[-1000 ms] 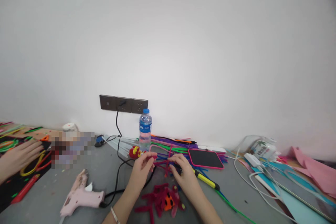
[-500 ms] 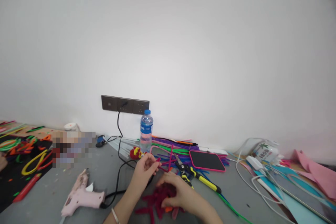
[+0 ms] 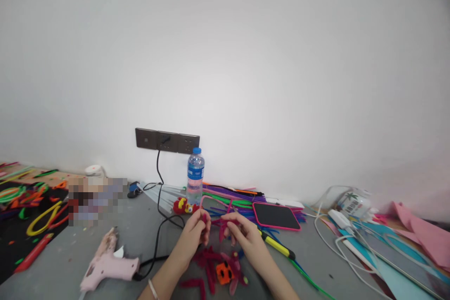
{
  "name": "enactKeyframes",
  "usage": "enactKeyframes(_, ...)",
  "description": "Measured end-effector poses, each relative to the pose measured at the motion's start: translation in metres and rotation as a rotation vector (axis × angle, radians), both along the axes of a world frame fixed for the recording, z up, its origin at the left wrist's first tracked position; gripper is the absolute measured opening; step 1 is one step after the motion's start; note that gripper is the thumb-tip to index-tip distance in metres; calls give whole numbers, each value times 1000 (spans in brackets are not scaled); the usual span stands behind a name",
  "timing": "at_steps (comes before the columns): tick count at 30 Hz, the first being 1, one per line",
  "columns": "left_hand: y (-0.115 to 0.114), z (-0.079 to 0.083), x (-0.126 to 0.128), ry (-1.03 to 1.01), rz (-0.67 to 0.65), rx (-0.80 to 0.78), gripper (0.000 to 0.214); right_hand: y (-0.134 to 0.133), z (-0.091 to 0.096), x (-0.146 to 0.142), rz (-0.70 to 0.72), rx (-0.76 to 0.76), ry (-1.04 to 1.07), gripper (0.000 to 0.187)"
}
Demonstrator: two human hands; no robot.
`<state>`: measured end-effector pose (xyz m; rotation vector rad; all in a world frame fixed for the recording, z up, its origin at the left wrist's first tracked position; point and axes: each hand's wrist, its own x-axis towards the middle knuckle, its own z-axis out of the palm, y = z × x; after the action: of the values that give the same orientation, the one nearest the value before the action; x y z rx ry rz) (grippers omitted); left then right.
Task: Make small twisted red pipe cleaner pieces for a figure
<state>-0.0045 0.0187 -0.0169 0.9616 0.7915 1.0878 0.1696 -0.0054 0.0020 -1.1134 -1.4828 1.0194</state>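
Right hand [image 3: 245, 234] lifted off crimson figure [image 3: 223, 273].
Left hand [image 3: 195, 233] nearly closed, pinching magenta pipe cleaner [image 3: 222, 231]; right half-curled against it, grip unclear.

You hold a bent magenta pipe cleaner [image 3: 222, 231]; nearer you lies a fuzzy crimson figure [image 3: 210, 277] with a black-spotted orange patch [image 3: 223, 273].

Blue-capped bottle [image 3: 196, 173], pink-cased phone [image 3: 277, 216]

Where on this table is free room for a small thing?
Bare table lies behind the glue gun, left of the black cord; also, except one speck, between the green strip and white cable. Crowded: around the bottle, phone and red craft pieces.
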Motion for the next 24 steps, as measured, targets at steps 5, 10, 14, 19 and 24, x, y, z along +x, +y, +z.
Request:
enactKeyframes(5, -10, 14, 4, -110, -106, -95, 23, 0, 1, -2, -76, -1, 172, 34)
enactKeyframes(10, -22, 27, 6, -77, -263, -245, 41, -8, -2, -12, -42, 93, 65, 18)
enactKeyframes(14, -25, 21, 10, -20, -375, -338, 57, -17, -2, -18, 53, 287, -340, 6)
enactKeyframes(19, -23, 20, 9, -91, -344, -321, 46, -22, 5, -18, -6, 339, -346, 14)
enactKeyframes(24, -22, 24, 5, -64, -286, -272, 38, -2, 12, 26, -261, 394, -219, 17)
